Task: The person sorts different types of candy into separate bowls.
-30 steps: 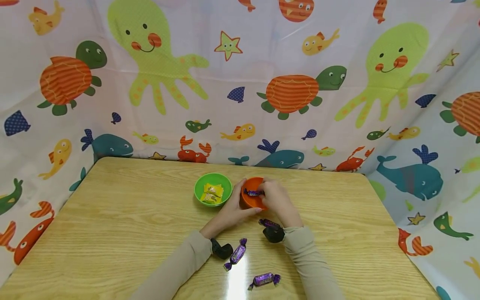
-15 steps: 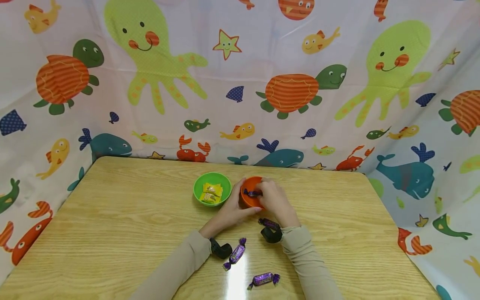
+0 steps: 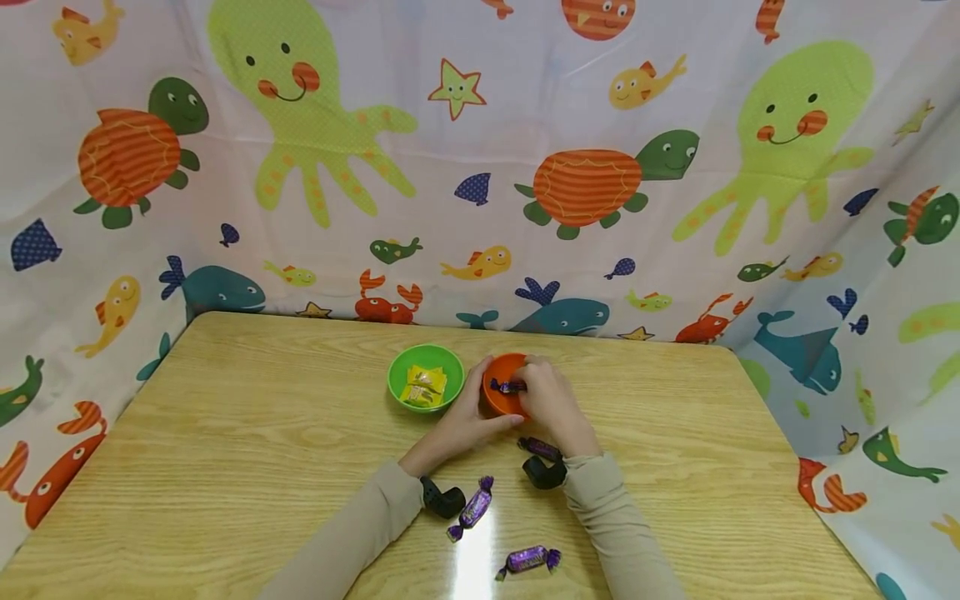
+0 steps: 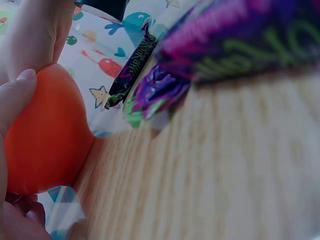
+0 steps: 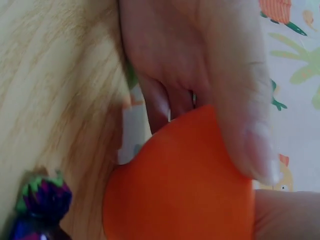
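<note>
"Why is the left hand [image 3: 467, 422] wrapped round the orange bowl [image 3: 503, 404]?"

"Probably to stop it sliding: the fingers curl round the far side, the thumb lies along the near one, and the right hand [image 3: 556, 405] reaches inside."

"And that right grip?"

"Narrow. It pinches one end of a purple sweet [image 3: 506, 387] inside the bowl; how firmly, I cannot tell."

"What about the green bowl [image 3: 407, 362]?"

"Just left of the orange one, holding yellow packets [image 3: 424, 386]. Side by side, both seem placed for easy reach."

"Any other sweets?"

"A second sweet [image 3: 472, 509] lies beside the left wrist, a third sweet [image 3: 537, 447] just by the right wrist, and a fourth sweet [image 3: 528, 559] nearer the person."

"On what?"

"A pale wood-grain worktop [image 3: 225, 433], with a patch of glare near the front. Behind it and at both sides hangs a white cloth [image 3: 555, 108] printed with sea creatures, like a screen hiding the room."
</note>
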Demonstrator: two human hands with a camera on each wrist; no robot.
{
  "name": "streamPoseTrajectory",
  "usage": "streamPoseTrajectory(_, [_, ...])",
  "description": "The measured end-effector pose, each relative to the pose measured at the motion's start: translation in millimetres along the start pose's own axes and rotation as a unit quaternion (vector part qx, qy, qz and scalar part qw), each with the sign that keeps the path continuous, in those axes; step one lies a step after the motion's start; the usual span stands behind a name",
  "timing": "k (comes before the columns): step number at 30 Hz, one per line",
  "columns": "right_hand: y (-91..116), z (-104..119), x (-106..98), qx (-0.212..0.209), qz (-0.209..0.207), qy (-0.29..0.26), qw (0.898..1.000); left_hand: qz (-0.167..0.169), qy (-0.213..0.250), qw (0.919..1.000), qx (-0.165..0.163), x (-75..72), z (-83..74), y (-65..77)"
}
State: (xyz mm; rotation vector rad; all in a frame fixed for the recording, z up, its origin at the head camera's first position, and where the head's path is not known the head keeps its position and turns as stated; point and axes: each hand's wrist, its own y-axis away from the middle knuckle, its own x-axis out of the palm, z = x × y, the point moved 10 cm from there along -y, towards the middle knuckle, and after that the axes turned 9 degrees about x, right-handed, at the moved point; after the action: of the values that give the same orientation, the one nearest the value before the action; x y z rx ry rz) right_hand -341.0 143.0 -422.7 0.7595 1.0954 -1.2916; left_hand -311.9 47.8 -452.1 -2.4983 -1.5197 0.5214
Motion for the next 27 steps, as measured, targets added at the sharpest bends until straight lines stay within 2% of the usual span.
streamPoseTrajectory(2, [1, -1, -2, 0.002, 0.005, -0.016, 1.0, 0.002, -0.004, 1.0, -0.002, 0.5, 1.9, -0.4])
streamPoseTrajectory(6, [5, -2, -14, 0.004, 0.004, -0.048, 0.999, 0.003, -0.02, 0.9998, -0.007, 2.5, 18.5, -3.0])
streamPoseTrajectory(8, [9, -2, -22, -0.001, -0.004, -0.082, 0.997, 0.001, -0.023, 0.9997, -0.004, 3.5, 27.1, -4.4])
streamPoseTrajectory(12, [21, 1, -38, -0.05, -0.028, -0.152, 0.987, -0.001, -0.023, 0.9997, 0.007, 3.5, 36.5, -5.7])
streamPoseTrajectory(16, [40, 10, -47, -0.122, -0.022, -0.216, 0.969, 0.003, -0.026, 0.9996, 0.01, 2.5, 38.2, -5.1])
streamPoseTrajectory(19, [57, 21, -44, -0.178, 0.021, -0.264, 0.948, 0.008, -0.026, 0.9995, 0.018, 2.3, 37.9, -4.7])
streamPoseTrajectory(22, [74, 32, -30, -0.216, 0.098, -0.293, 0.926, 0.011, -0.025, 0.9994, 0.022, 2.6, 38.6, -4.6])
streamPoseTrajectory(25, [88, 42, -9, -0.222, 0.183, -0.287, 0.914, 0.008, -0.023, 0.9994, 0.024, 2.8, 38.8, -4.4])
streamPoseTrajectory(27, [95, 48, 5, -0.225, 0.222, -0.269, 0.91, 0.006, -0.026, 0.9995, 0.018, 2.9, 39.3, -4.0])
